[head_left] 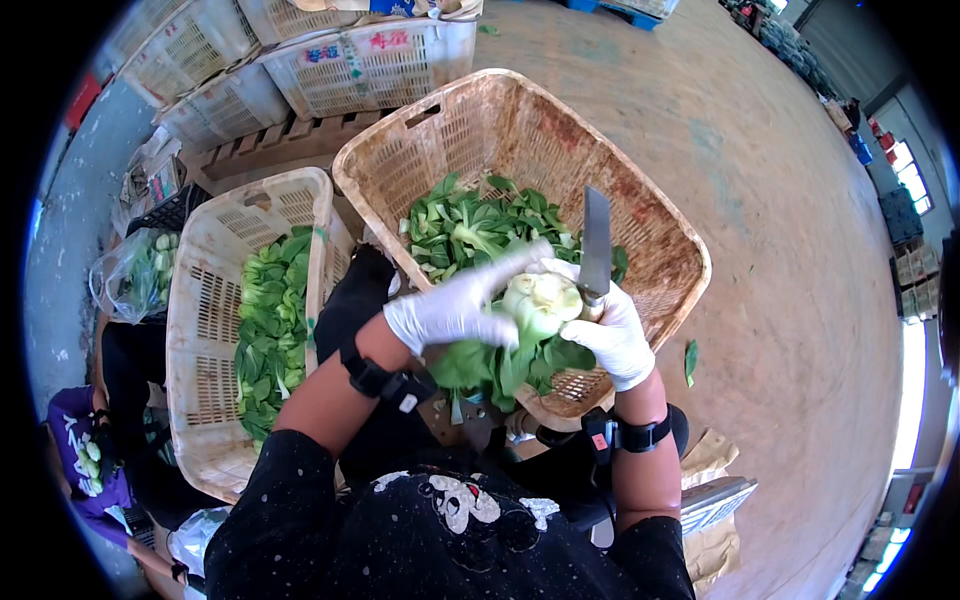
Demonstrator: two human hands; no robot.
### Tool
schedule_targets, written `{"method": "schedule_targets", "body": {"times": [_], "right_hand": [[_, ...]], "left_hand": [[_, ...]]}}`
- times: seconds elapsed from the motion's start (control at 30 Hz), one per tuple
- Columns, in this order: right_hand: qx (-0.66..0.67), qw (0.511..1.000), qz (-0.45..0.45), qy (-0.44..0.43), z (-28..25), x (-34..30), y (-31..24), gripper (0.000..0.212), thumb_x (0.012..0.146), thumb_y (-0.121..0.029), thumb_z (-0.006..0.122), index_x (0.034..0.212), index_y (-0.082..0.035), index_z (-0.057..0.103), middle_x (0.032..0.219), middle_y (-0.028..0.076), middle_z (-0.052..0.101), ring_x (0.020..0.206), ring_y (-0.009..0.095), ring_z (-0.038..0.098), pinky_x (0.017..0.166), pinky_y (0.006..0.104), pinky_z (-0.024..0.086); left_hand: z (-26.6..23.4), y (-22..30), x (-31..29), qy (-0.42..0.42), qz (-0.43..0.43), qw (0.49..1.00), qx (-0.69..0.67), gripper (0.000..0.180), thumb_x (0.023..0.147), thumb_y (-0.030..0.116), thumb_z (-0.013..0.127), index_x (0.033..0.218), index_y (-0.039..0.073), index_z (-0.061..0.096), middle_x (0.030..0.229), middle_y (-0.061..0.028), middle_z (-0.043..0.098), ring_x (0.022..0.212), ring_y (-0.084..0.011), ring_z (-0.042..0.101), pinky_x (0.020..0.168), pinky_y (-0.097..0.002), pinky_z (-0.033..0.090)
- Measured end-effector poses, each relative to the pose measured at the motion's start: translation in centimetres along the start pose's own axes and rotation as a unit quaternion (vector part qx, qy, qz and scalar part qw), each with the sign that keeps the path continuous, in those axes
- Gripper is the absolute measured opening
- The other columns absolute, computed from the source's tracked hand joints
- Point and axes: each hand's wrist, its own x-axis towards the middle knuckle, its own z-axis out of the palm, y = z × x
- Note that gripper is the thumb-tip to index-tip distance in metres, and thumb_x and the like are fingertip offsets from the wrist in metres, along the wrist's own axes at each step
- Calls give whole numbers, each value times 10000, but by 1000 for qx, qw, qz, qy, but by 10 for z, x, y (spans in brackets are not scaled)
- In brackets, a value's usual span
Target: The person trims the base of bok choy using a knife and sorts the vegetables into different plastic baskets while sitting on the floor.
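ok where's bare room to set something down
Barest is the floor right of the stained basket, past the fallen leaf; more lies beyond that basket's far rim. Crowded: the left, where the pale basket of greens, a plastic bag and a co-worker sit close.

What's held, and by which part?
Right grip holds a knife by the handle and, seemingly, a leafy vegetable by its pale base. Left grip is blurred; can't tell whether it holds anything.

White gloves point(440, 318) cover the fingers point(590, 338), with black forearm straps point(374, 379) and speckled black sleeves point(280, 490).
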Motion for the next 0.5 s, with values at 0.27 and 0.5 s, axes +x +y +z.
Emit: {"method": "schedule_targets", "body": {"times": [0.27,0.5], "right_hand": [[-587,758,-220,180,32,1,6,392,692,-86,695,1075,-149,636,939,68,620,805,236,622,637,316,515],[-653,715,-204,142,38,8,13,285,632,-62,679,912,-96,640,710,50,546,649,238,568,572,336,468]], "left_hand": [[23,-10,-18,300,1,952,54,576,655,87,816,1154,69,528,1049,-39,621,991,-139,586,865,-282,475],[25,-16,-21,314,-7,904,290,704,563,290,843,1154,78,526,1003,-121,621,895,-314,580,802,-431,426]]}}
